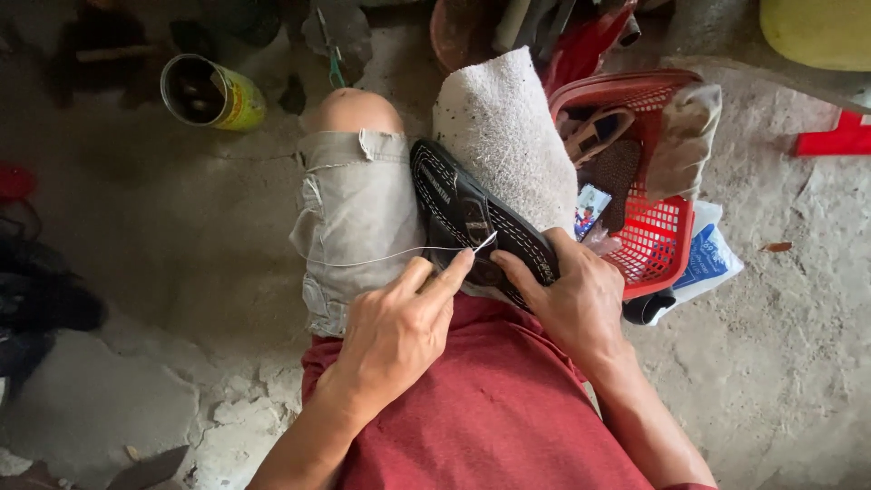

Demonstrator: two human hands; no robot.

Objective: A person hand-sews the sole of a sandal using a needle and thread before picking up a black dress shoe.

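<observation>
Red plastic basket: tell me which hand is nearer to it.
Right. The right hand grips the black sandal beside the red plastic basket; the left hand is farther, across the sandal.

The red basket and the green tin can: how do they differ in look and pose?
The red basket is open plastic mesh, while the green tin can has solid metal walls. The red basket stands beside the person's knee holding a sandal and cloth; the green tin can lies tipped on its side, mouth toward the camera. Both rest on the concrete floor.
</observation>
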